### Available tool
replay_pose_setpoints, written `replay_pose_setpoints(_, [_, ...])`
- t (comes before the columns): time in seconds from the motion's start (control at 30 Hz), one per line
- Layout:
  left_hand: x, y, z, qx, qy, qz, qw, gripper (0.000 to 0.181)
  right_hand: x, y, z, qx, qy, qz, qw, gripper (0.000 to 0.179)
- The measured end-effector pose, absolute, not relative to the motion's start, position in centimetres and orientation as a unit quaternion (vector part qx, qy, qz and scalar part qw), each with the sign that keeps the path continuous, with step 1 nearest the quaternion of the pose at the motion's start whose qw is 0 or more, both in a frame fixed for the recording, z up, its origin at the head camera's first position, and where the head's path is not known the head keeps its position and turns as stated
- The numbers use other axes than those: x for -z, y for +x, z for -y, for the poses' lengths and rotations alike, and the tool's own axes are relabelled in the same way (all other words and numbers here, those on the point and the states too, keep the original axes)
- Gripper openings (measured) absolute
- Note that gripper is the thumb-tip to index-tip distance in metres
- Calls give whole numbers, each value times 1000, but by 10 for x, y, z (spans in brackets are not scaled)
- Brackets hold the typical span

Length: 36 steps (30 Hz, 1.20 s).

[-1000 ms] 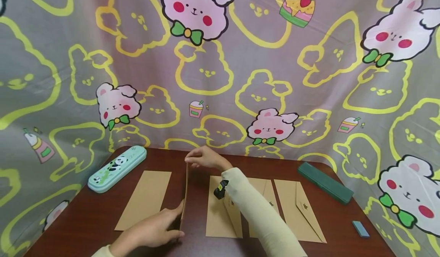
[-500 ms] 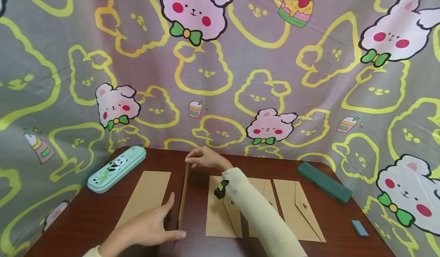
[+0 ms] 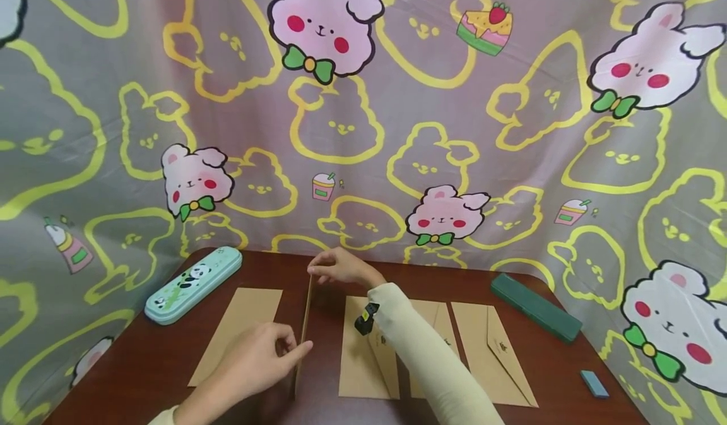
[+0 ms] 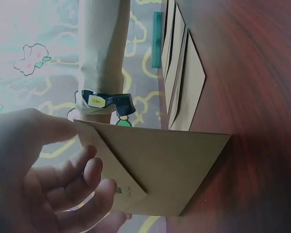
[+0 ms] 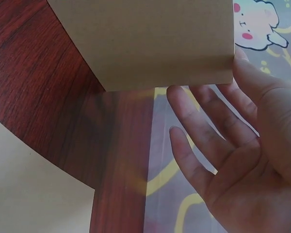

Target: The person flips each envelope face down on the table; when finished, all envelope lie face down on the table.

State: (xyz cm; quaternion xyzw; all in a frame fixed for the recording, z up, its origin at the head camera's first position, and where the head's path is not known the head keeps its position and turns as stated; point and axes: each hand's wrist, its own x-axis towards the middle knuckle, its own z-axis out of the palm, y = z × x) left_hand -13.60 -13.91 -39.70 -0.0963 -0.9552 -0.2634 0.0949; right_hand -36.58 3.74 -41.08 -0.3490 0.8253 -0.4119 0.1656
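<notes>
A brown paper envelope (image 3: 307, 314) stands on edge near the middle of the table. My right hand (image 3: 343, 266) pinches its far upper corner between thumb and fingers. At the near end, my left hand (image 3: 255, 357) has thumb and index finger on either side of the upper edge. The left wrist view shows the envelope's flap side (image 4: 160, 167) facing the curled fingers, the thumb at the corner. A plain face of the envelope (image 5: 150, 43) fills the top of the right wrist view. Another envelope (image 3: 250, 305) lies flat to the left, partly under the left forearm.
Three flap-side-up envelopes lie in a row on the right, including the nearest (image 3: 354, 365) and the outermost (image 3: 474, 336); my right sleeve covers parts of them. A mint panda pencil case (image 3: 193, 286), a dark green case (image 3: 536, 305) and a small blue block (image 3: 594, 384) lie at the sides.
My left hand spread its fingers away from the upright envelope half a second ago, and now its thumb and index finger have closed in around the edge. The right hand keeps its hold.
</notes>
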Motion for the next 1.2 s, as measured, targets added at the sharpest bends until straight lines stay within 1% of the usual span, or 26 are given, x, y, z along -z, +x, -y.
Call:
replay_pose_setpoints(0.17, [401, -138, 143, 263, -120, 952, 99, 39, 413, -365, -30, 406, -362, -823, 165, 32])
replay_pose_setpoints(0.33, [402, -141, 142, 244, -127, 954, 119, 35, 410, -361, -25, 396, -365, -827, 160, 32])
replay_pose_setpoints(0.4, [403, -141, 140, 236, -127, 955, 126, 35, 408, -357, -25, 392, -361, -830, 163, 31])
replay_pose_setpoints(0.47, [405, -141, 138, 230, -125, 956, 132, 35, 404, -353, -25, 392, -361, -829, 171, 33])
replay_pose_setpoints(0.57, [406, -140, 136, 226, -123, 956, 140, 36, 399, -350, -28, 395, -351, -830, 177, 38])
replay_pose_setpoints(0.67, [406, -140, 135, 224, -123, 955, 149, 36, 399, -352, -33, 385, -323, -849, 162, 38])
replay_pose_setpoints(0.8, [406, -140, 135, 225, -121, 955, 152, 37, 414, -358, -40, 347, -289, -879, 152, 33])
replay_pose_setpoints(0.9, [406, -139, 135, 230, -119, 955, 147, 37, 431, -357, -41, 334, -277, -886, 163, 31])
replay_pose_setpoints(1.07, [406, -141, 135, 236, -118, 955, 136, 37, 446, -352, -33, 330, -284, -883, 176, 34])
replay_pose_setpoints(1.2, [405, -143, 136, 233, -121, 955, 139, 36, 452, -354, -25, 347, -287, -873, 188, 27])
